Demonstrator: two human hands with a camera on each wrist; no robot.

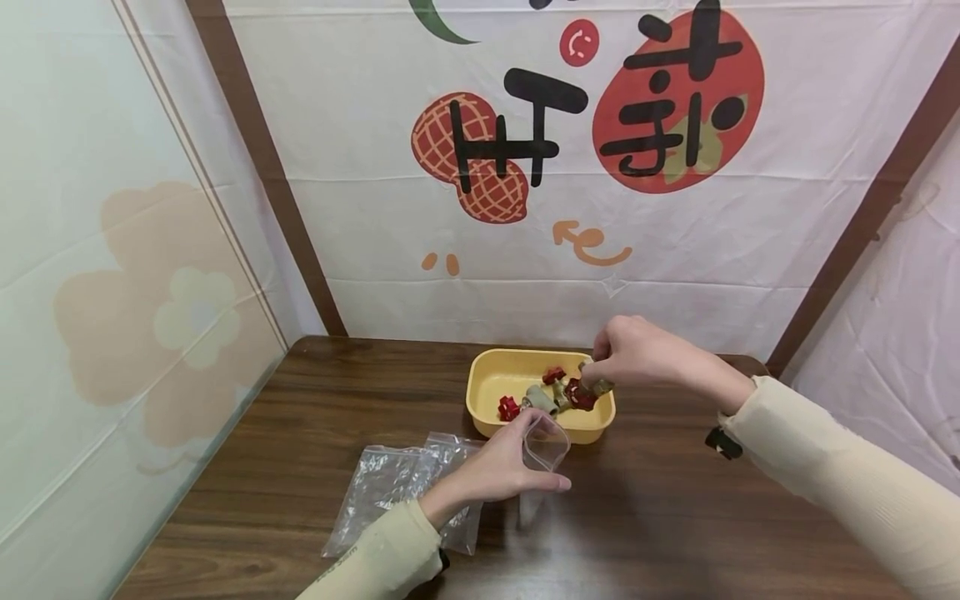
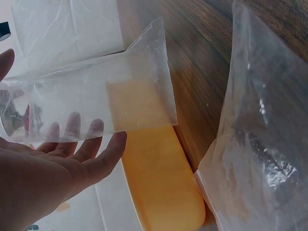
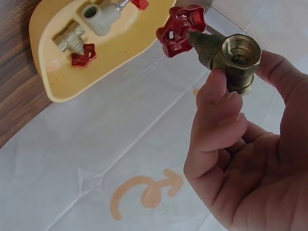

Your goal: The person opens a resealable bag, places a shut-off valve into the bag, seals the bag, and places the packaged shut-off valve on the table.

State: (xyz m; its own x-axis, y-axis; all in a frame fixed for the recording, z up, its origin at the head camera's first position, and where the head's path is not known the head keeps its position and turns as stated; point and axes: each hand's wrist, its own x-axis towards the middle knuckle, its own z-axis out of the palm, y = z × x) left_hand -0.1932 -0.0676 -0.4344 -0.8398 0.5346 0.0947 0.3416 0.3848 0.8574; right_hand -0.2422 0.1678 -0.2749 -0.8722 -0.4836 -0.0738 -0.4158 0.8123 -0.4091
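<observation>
My right hand (image 1: pixel 645 354) pinches a brass gate valve (image 3: pixel 236 60) with a red handwheel (image 3: pixel 182 31) between thumb and fingers. It holds the valve above the right end of a yellow tray (image 1: pixel 491 385). A clear plastic zip bag (image 2: pixel 82 96) is in my left hand (image 1: pixel 491 468), in front of the tray. Thumb and fingers are around its mouth, which gapes upward in the head view. Inside the tray lie a grey plastic valve (image 3: pixel 100 20) and a small brass valve (image 3: pixel 74 38) with a red handwheel. Part of the tray's contents is hidden by the hands.
Flat clear zip bags (image 1: pixel 378 487) lie overlapping on the brown wooden table (image 1: pixel 247 467), left of the tray and partly under the left forearm. A white printed cloth (image 1: pixel 360 208) hangs behind the table, and more cloth hangs along both sides.
</observation>
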